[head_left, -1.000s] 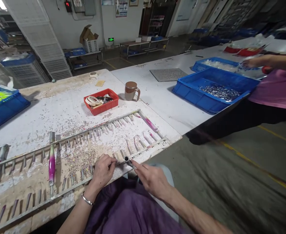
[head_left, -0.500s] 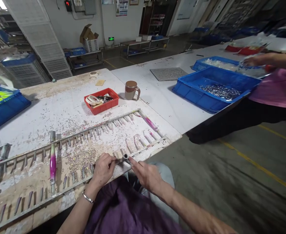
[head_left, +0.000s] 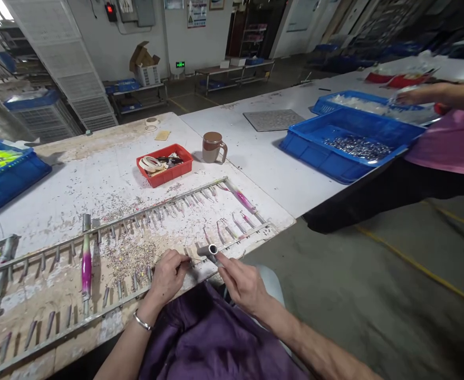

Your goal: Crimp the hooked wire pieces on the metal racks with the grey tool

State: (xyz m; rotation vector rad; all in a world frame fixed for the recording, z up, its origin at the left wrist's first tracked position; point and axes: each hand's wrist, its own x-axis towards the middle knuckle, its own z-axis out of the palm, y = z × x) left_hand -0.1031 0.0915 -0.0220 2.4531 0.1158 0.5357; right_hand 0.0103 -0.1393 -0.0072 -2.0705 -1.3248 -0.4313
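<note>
My left hand [head_left: 169, 274] is closed in a pinch at the near rail of the metal rack, on what looks like a thin wire [head_left: 197, 259]. Beside it, my right hand [head_left: 242, 285] grips a short grey metal tube [head_left: 206, 250], its open round end facing up toward me. The tube lies just past the left fingertips; whether it touches the wire, I cannot tell. The rack [head_left: 168, 200] carries rows of small grey pegs, several with thin bent wires. Pink-and-white handles [head_left: 86, 266] span between its rails.
Small chips [head_left: 133, 261] litter the worktable. Beyond the rack stand a red tray [head_left: 172, 177] with tape rolls and a brown mug [head_left: 212, 148]. To the right is a blue tray [head_left: 315, 161] of shiny small parts, near another person's arm [head_left: 433, 95]. Another blue tray [head_left: 14, 184] sits left.
The tube in my right hand has tipped and risen slightly to the right, showing more of its side. My left hand stays nearly in place.
</note>
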